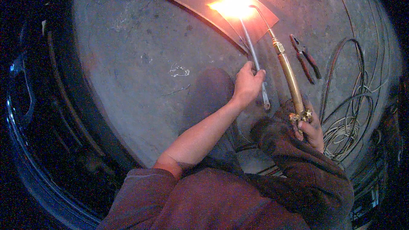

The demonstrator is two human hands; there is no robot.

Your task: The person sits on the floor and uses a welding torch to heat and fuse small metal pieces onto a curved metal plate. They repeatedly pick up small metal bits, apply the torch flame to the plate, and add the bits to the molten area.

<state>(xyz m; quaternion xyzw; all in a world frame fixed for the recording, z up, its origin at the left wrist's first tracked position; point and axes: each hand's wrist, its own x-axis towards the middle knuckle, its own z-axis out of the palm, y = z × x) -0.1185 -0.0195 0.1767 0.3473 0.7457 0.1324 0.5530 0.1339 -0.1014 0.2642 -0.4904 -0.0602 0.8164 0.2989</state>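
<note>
My left hand [249, 84] is closed around a long, slim steel bar [252, 49] with a rounded, ring-like near end, like a wrench. Its far end disappears in the glare of a bright flame [234, 4]. My right hand [313, 131] grips a brass gas torch [289, 76] low down, by its two valve knobs. The torch's thin bent tip points left into the flame. Under the glare lies a flat metal plate [267, 16], lit orange. What the flame touches is washed out by the light.
Right of the torch, pliers with red handles [307, 64] lie on the grey concrete floor [140, 64]. Coiled hoses and cable [343, 134] are at the right. A long curved metal strip [187, 8] runs from the upper left toward the plate. A dark rounded rim [25, 145] stands left.
</note>
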